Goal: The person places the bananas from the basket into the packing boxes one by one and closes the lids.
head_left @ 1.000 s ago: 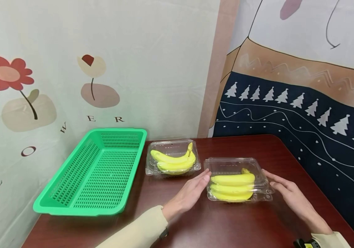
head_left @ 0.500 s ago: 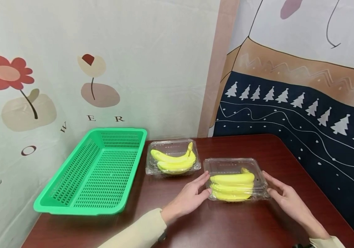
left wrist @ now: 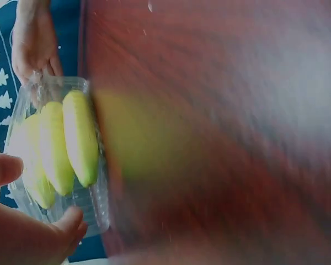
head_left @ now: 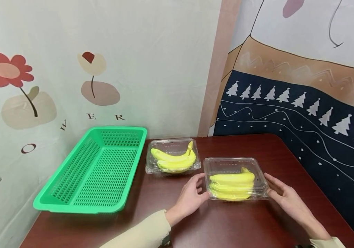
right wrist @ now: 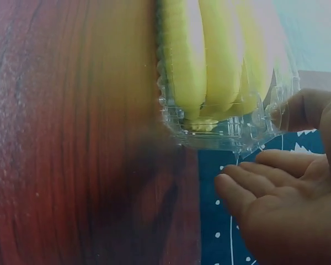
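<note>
A clear plastic clamshell box (head_left: 226, 167) lies on the table with its lid down over a bunch of yellow bananas (head_left: 232, 178). My left hand (head_left: 189, 197) is at its left side, the thumb by the near corner and the other fingers loosely bent. At the right side is my right hand (head_left: 288, 201). In the right wrist view, its thumb (right wrist: 306, 110) touches the box edge while the other fingers (right wrist: 237, 193) extend loosely below. A second clear box (head_left: 170, 146), also with bananas (head_left: 177, 160), stands behind to the left.
A green plastic basket (head_left: 79, 208) with slotted walls stands at the left of the dark red wooden table (head_left: 220, 224). Printed cloths (head_left: 164, 69) hang behind the table and along its right side.
The near box's lid has gone down from slightly raised to level with the base. The left hand has shifted towards the near left corner, its fingers bending. The right hand has barely moved.
</note>
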The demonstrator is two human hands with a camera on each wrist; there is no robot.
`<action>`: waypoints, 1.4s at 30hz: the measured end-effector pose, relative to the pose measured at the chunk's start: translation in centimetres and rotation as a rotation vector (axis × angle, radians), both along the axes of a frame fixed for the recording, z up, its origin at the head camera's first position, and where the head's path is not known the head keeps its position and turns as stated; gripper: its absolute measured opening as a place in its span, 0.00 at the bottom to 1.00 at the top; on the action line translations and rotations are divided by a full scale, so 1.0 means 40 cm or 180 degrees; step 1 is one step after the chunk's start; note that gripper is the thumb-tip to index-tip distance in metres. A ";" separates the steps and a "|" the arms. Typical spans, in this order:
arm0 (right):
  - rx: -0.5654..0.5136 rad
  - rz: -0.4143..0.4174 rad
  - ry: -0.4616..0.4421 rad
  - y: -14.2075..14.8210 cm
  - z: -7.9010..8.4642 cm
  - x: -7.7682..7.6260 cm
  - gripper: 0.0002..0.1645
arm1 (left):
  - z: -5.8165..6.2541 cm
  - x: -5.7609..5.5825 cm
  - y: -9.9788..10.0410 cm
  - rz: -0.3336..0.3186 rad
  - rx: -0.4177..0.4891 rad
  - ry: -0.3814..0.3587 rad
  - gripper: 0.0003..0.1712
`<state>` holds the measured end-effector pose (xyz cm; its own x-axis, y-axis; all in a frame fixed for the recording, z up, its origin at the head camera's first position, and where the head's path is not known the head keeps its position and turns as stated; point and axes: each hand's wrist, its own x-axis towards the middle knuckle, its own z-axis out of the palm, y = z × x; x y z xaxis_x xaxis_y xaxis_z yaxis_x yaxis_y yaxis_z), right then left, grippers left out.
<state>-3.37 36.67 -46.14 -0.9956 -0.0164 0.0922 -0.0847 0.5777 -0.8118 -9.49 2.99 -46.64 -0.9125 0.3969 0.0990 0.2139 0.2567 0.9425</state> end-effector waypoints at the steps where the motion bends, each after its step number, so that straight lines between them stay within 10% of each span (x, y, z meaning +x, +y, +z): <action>1: 0.0038 -0.0044 -0.0070 0.001 0.002 0.001 0.36 | 0.001 0.002 0.002 0.0056 0.0040 -0.0126 0.39; 6: 0.0177 -0.0236 -0.0496 0.011 0.006 0.000 0.37 | -0.001 0.006 0.013 0.0144 0.0383 -0.0758 0.37; 13: -0.0761 -0.0248 -0.0977 0.016 0.014 0.000 0.28 | -0.017 0.004 0.029 0.0005 0.1005 -0.1644 0.17; 29: -0.1713 0.0001 -0.1271 0.024 -0.013 -0.006 0.10 | -0.007 0.006 0.053 0.0031 0.1111 -0.1767 0.16; 42: -0.1743 0.0145 -0.1038 0.017 -0.014 -0.005 0.11 | -0.004 0.004 0.057 -0.0004 0.1188 -0.1729 0.18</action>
<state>-3.56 37.35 -46.71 -0.9733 -0.0956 -0.2086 0.2021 0.0733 -0.9766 -9.35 5.27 -46.80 -0.8710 0.4263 -0.2443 -0.3172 -0.1083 0.9422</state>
